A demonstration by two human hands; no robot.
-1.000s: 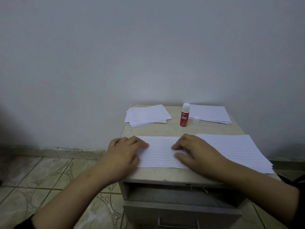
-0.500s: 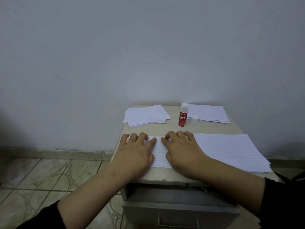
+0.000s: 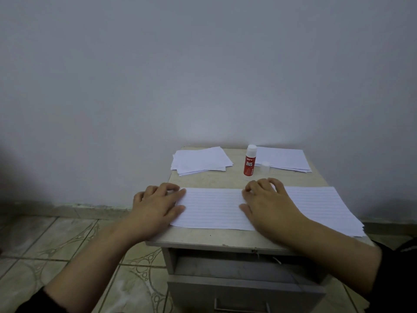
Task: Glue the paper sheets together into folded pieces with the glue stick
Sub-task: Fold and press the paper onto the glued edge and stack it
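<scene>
Mid-frame on a small beige cabinet top [image 3: 212,180], the left hand [image 3: 155,206] and right hand [image 3: 268,206] press a lined white paper strip [image 3: 212,207] flat, fingers loosely spread; the uncapped red-and-white glue stick [image 3: 249,161] stands behind, with finished folded pieces [image 3: 200,160] upper left and unglued sheets [image 3: 320,206] right.

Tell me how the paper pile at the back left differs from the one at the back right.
The back left pile lies skewed, its sheets fanned with edges out of line; the back right pile lies neater, edges nearly flush. The left pile stands clear of other things; the right pile has the glue stick and its clear cap at its front left corner. Both are white sheets lying flat on the cabinet top, untouched by the hands.
</scene>
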